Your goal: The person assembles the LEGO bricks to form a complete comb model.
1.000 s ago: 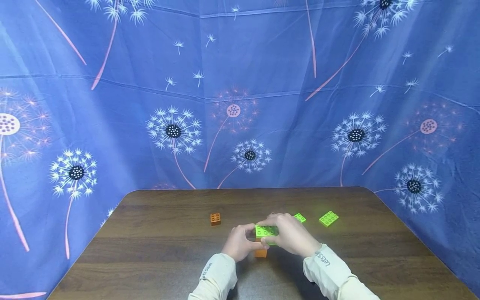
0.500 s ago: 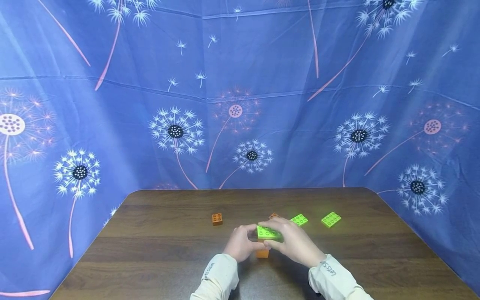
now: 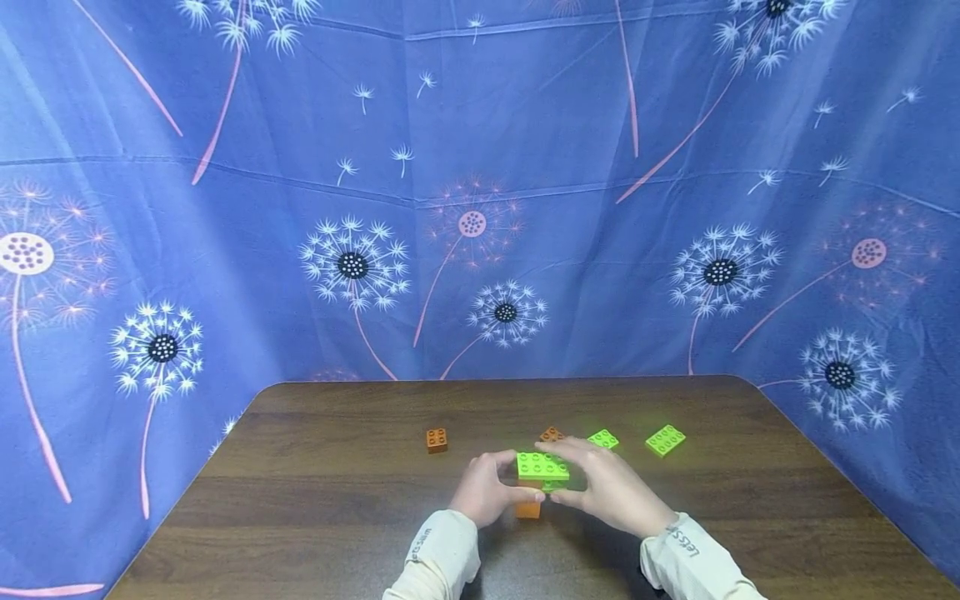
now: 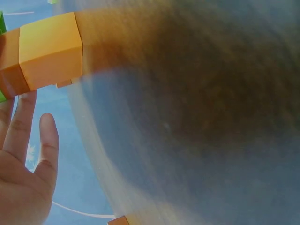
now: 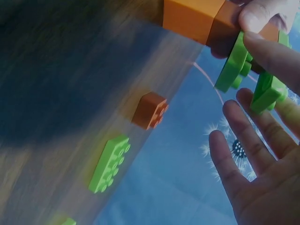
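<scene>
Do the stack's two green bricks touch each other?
Apart: the right wrist view shows an open gap between the top green brick and the lower green brick.

the left hand (image 3: 482,492) and right hand (image 3: 611,487) obstruct both sides of the brick tower (image 3: 543,468). passage exists between left hand and leftmost orange brick (image 3: 437,441); a gap separates rightmost green brick (image 3: 665,441) from partly hidden green brick (image 3: 604,437).

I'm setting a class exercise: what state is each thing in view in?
Block stack, upright, studs up
Left hand, gripping the stack
Right hand, most fingers extended, beside the stack
Left orange block, loose, studs up
Right orange block, loose, studs up
Left green block, loose, studs up
Right green block, loose, studs up
Blue cloth, hanging
</scene>
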Tool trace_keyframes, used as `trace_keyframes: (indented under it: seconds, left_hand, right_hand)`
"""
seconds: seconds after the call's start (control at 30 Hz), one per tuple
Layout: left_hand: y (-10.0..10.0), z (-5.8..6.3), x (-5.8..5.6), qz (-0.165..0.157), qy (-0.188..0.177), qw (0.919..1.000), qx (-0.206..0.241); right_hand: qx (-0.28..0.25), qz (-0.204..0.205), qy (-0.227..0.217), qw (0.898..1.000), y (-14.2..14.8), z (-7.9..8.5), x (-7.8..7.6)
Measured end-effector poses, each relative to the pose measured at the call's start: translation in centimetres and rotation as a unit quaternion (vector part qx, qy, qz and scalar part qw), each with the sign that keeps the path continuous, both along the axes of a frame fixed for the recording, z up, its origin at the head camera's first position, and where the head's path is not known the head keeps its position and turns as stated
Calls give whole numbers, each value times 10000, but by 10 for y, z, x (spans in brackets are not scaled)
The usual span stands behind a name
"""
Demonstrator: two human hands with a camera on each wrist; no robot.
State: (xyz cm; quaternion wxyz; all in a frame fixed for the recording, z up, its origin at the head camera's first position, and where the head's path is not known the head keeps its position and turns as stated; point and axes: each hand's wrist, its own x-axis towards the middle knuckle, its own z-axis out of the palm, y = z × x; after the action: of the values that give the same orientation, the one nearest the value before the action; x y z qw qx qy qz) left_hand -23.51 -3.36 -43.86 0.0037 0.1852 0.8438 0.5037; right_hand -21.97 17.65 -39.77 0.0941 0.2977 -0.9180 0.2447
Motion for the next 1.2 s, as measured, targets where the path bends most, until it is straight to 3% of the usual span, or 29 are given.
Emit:
trace_keyframes:
  seconds: [0.33,0.53,0.63,1.2]
  left_hand:
    - [-1,-1,-1,166,-109,9997,-150]
    - [-2,-2,-3,181,8,9997,-170]
    - [-2,-3,-3,154,74,9997,-162]
    - [1,-2,1,248,292,9988,-297]
  right_hand:
    - [-70,3,-110,9999,19,4,-4]
    - [-199,-144,-751,9969,27,4,-9]
    - [-126,-303,-868,9957,30,1,-13]
    - [225,-642,-487,9965,33,-23,-38]
